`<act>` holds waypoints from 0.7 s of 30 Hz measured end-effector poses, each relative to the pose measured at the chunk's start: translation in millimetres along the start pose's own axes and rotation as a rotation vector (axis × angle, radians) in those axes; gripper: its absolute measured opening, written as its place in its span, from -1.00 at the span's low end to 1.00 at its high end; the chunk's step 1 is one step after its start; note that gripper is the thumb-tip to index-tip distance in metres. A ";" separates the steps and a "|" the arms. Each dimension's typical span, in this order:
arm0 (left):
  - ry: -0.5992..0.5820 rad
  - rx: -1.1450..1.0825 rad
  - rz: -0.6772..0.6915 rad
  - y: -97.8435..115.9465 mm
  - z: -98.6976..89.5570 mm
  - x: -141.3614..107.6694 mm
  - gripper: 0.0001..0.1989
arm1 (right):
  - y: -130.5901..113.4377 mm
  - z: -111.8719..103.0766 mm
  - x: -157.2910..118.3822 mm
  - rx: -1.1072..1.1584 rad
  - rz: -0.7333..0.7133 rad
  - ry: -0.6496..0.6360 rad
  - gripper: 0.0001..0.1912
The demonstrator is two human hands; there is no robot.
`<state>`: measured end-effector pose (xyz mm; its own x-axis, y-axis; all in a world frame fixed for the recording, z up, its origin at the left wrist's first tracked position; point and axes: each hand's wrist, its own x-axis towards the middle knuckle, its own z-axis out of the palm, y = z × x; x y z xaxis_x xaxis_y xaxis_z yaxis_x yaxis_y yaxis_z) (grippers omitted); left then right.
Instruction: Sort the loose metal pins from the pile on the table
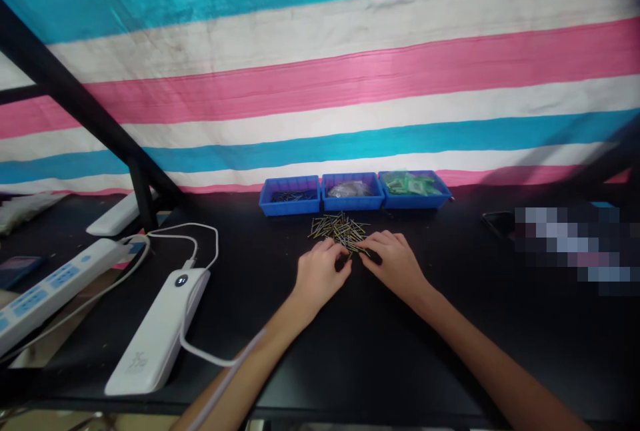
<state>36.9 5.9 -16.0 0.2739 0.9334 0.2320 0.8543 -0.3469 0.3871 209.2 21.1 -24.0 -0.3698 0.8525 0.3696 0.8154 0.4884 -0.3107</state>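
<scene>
A loose pile of thin metal screws (340, 227), some brassy and some dark, lies on the black table in front of the blue bins. At its near left edge is my left hand (320, 272), with fingers curled and thumb bent toward the index finger; whatever is between the fingertips is too small to make out. My right hand (393, 265) meets the pile's near right edge, thumb and fingers pinched around what looks like a screw (364, 250). Both sets of fingertips are close together, and they partly hide the near side of the pile.
Behind the pile stand a blue bin of dark screws (290, 208), a blue bin of clear bags (353, 203) and a blue bin of green packets (417, 201). A white power bank (153, 337) with a cable (215, 355) and a power strip (63, 281) lie left; a phone (500, 223) lies right.
</scene>
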 end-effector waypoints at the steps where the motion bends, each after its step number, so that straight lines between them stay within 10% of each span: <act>1: -0.002 -0.002 0.004 -0.1 0.3 -0.2 -0.87 | -0.4 1.0 -0.1 -0.001 -0.013 -0.008 -0.80; 21: 0.007 -0.032 -0.003 0.7 1.0 0.4 -0.87 | 4.8 3.8 0.6 -0.061 0.004 0.071 -0.76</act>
<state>38.1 6.1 -16.5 0.2681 0.9337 0.2375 0.8403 -0.3472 0.4163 211.2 24.7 -28.6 -0.3354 0.8382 0.4301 0.8436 0.4705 -0.2590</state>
